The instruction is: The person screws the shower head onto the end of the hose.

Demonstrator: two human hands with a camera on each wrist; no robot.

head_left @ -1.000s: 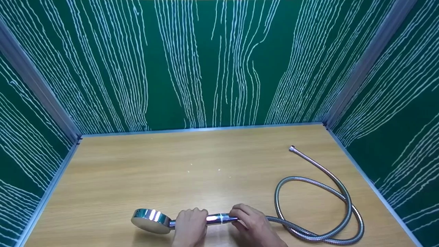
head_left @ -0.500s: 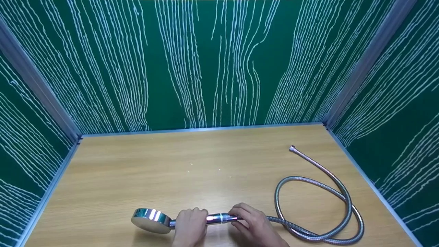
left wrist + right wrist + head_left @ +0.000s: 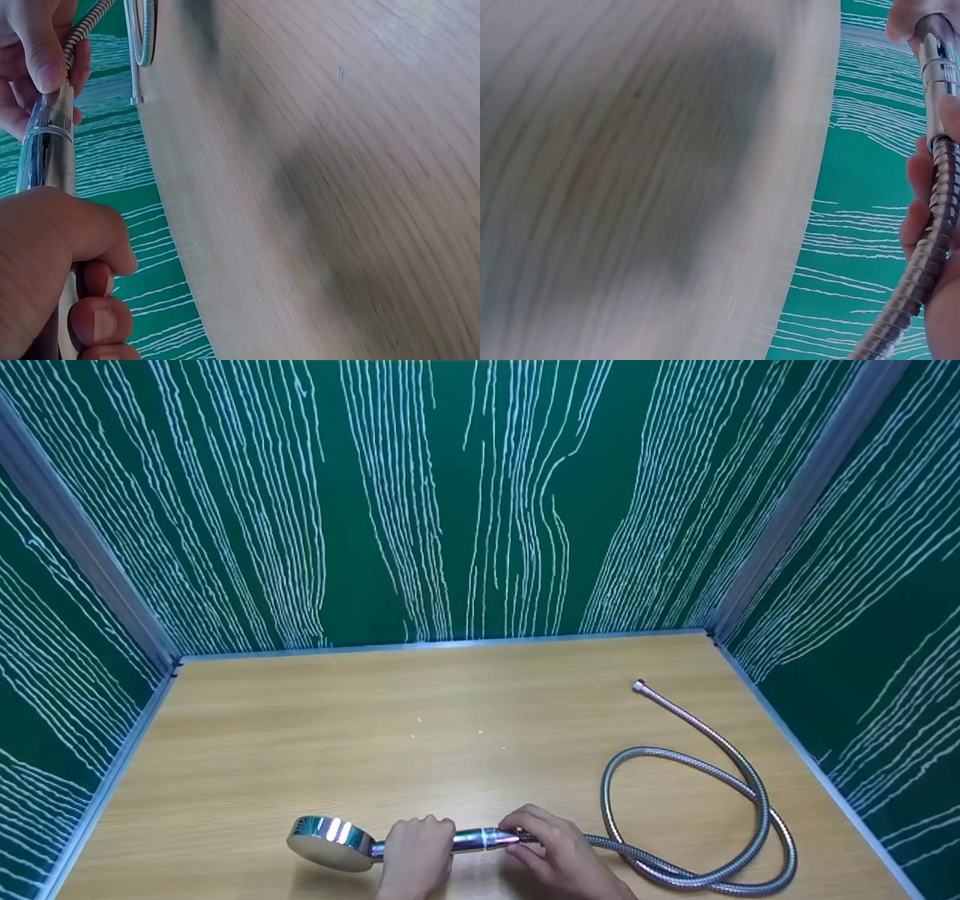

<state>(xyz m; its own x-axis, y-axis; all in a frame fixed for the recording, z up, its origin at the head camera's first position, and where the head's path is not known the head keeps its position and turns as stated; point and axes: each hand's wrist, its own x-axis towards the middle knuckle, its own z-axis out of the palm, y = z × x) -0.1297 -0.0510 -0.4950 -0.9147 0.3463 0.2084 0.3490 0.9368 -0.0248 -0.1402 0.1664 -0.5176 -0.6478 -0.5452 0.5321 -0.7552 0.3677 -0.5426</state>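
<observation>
L hand (image 3: 416, 855) at near edge of view, fingers wrapped firmly round the handle (image 3: 469, 840), no gap. Shower head (image 3: 330, 844) sticks out past it on the L, low over the near part of the surface (image 3: 450, 682), face tilted down. R hand (image 3: 559, 851) just beside, thumb & fingers nearly closed, pinching the nut (image 3: 510, 838) at the hose's end; nut meets handle in line, w/ a pale ring (image 3: 484, 838) btwn.

Hose (image 3: 763, 814) runs out of R hand to the R, loops & crosses itself on the surface; its other end (image 3: 639, 685) lies loose, farther back. A few white specks (image 3: 480, 731) mid-surface. Beyond: green walls (image 3: 360, 562) w/ wavy white lines, grey posts (image 3: 806, 502) at both back corners.
</observation>
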